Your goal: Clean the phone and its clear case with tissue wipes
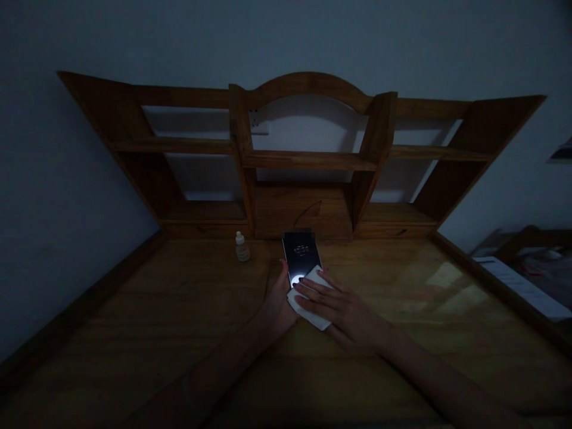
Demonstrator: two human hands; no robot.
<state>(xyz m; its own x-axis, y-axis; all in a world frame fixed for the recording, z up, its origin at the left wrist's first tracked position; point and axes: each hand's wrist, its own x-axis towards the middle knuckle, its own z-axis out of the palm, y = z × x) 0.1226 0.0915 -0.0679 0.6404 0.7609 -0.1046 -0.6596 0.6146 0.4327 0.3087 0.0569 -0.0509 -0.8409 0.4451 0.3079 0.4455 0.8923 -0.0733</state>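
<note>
A smartphone (301, 250) with a dark screen showing a clock and a bright glowing spot near its lower end is held above the desk, tilted toward me. My left hand (277, 304) grips it from below, the thumb along its left edge; the other fingers are mostly hidden. Over the lower part of the screen lies a folded white tissue or cloth (318, 322). My right hand (333, 307) holds it there, fingers stretched across it and pressed down.
Left of the phone, a small bottle (242, 249) with a pale cap stands on the wooden desk (179, 310). Behind rises a wooden shelf unit (308, 159), with a thin cable (307, 210) in front of its middle panel. Beyond the right edge lies a white flat object (522, 286).
</note>
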